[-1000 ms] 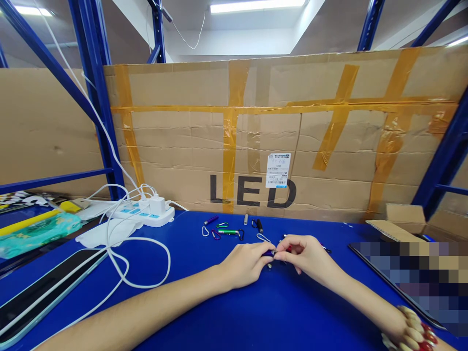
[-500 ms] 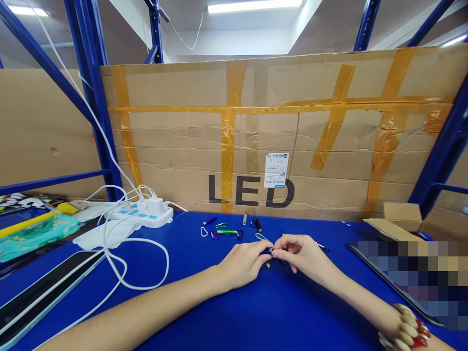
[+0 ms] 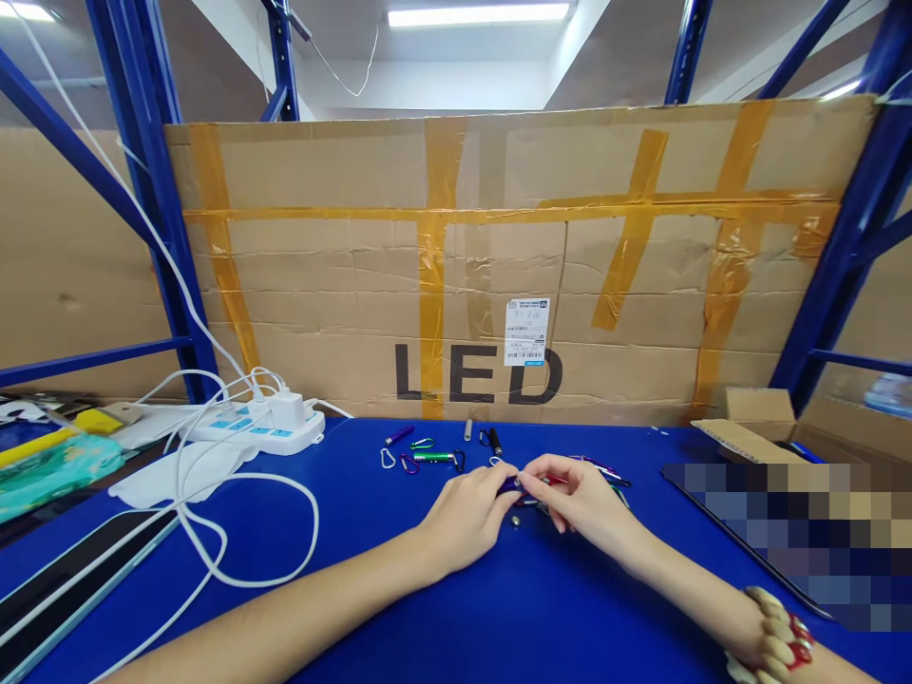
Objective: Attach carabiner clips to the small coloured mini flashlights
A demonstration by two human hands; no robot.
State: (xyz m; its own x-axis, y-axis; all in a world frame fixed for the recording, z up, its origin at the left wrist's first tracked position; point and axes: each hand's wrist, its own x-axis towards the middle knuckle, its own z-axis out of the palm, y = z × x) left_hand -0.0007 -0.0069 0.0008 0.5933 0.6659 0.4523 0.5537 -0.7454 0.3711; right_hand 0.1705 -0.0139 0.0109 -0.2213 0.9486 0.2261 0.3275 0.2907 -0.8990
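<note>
My left hand [image 3: 466, 513] is closed in a pinch around a small purple flashlight tube [image 3: 508, 485], mostly covered by the fingers. My right hand [image 3: 580, 499] meets it from the other side, thumb and forefinger pressed together at the tube's end; what they grip there is too small to make out. Just below the fingertips a small round metal piece [image 3: 516, 522] lies on the blue tabletop [image 3: 541, 608]. Beneath and behind my right hand are several slim coloured pieces [image 3: 602, 468], partly hidden.
Beyond my hands lie a green flashlight [image 3: 433, 458], a purple tube [image 3: 399, 434], a silver cylinder [image 3: 468, 429], a black flashlight [image 3: 495, 441] and several carabiners [image 3: 388, 459]. A power strip [image 3: 271, 429] with looping white cables stands left. An open cardboard box [image 3: 741, 442] is at right.
The view has swung slightly to the right. Both hands stay together, and more of the purple tube now shows between the fingers.
</note>
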